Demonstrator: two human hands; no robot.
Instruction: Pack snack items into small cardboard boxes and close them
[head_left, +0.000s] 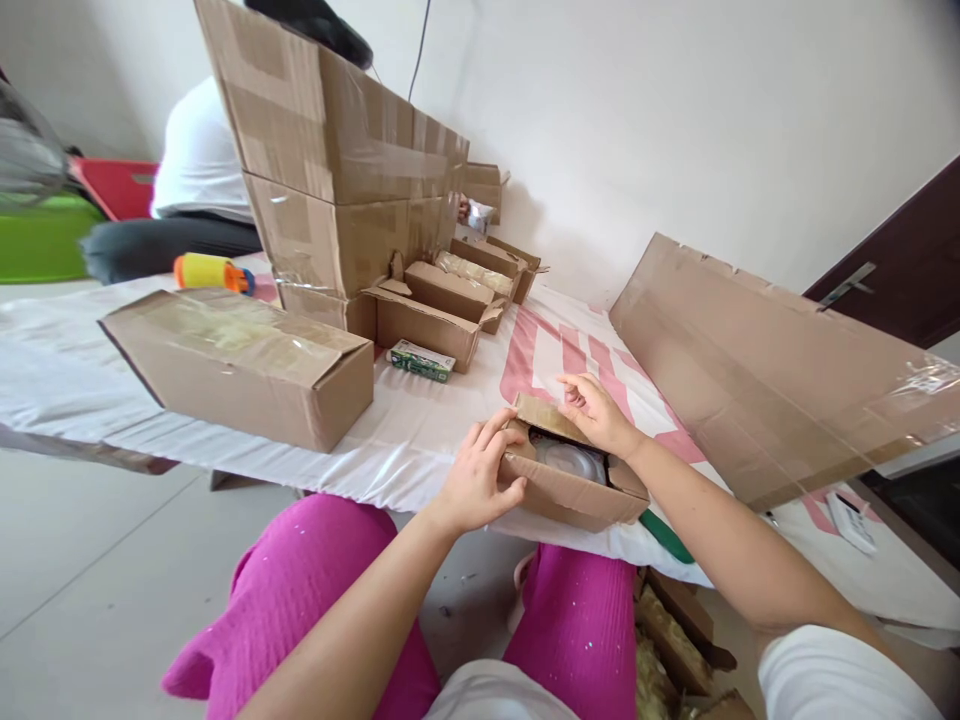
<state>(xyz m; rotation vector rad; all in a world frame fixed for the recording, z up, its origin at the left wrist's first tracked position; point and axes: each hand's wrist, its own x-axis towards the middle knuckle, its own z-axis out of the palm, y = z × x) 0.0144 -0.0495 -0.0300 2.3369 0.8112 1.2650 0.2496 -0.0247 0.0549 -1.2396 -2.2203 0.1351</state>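
Observation:
A small brown cardboard box (pixel 574 492) lies at the table's near edge. Its top is partly open, and a round, clear plastic-looking item (pixel 574 460) shows inside; its kind is unclear. My left hand (pixel 484 475) grips the box's left end, fingers over the top edge and thumb apart at the front. At the back of the opening, the raised cardboard flap (pixel 544 414) has my right hand (pixel 598 412) at its upper edge, thumb in front and fingers curled above. What lies under the right fingertips is partly hidden.
A closed, taped box (pixel 247 360) sits left, near a tape dispenser (pixel 214 273). Large stacked boxes (pixel 360 190), open boxes (pixel 427 325) and a small green carton (pixel 421 361) stand beyond. A cardboard panel (pixel 765 380) leans right. Another person (pixel 202 150) sits behind the stack.

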